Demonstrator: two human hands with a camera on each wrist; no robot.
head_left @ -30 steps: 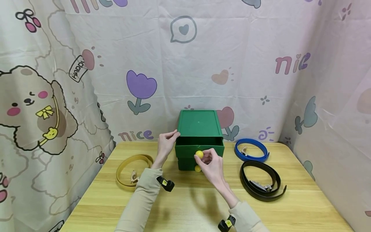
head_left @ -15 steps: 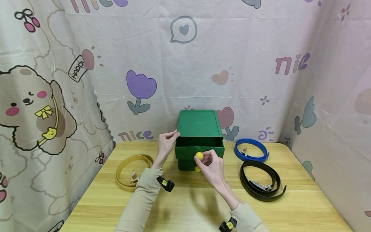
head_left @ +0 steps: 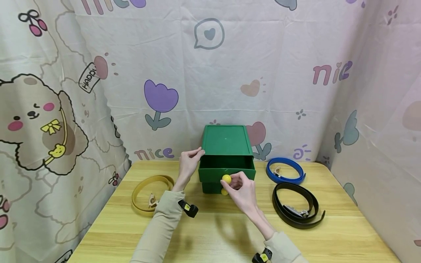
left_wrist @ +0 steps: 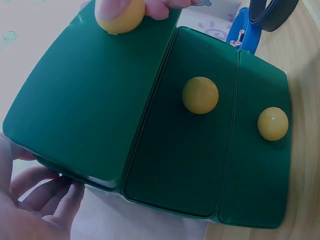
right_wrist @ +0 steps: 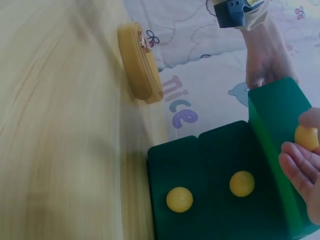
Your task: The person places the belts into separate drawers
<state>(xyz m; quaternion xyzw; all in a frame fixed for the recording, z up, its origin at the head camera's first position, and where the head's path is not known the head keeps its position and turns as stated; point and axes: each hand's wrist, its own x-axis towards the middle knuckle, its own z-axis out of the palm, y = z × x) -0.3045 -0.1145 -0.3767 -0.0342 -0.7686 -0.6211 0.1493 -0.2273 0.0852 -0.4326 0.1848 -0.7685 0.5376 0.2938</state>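
A pale, cartoon-printed cloth (head_left: pixel 210 91) hangs behind a light wood-grain table (head_left: pixel 210 233) that bears a green plastic box (head_left: pixel 225 140) of three stacked drawers.

The box stands mid-table, near the far edge; its rectangular green top drawer (head_left: pixel 212 174) juts partway out above two flush ones. To the right lies a coiled black belt (head_left: pixel 279 213) with a silver-coloured buckle, just in front of a coiled blue belt (head_left: pixel 289 180); to the left, a coiled yellow belt (right_wrist: pixel 134 65). The bare left hand (head_left: pixel 188 165) has bent fingers touching the box's left front edge; whether they pinch it or only press cannot be told. The bare right hand (head_left: pixel 242 191) has thumb and fingers clamped on the top drawer's round yellow knob (head_left: pixel 226 179). The left wrist view shows matching knobs on the middle (left_wrist: pixel 200 95) and bottom drawers.
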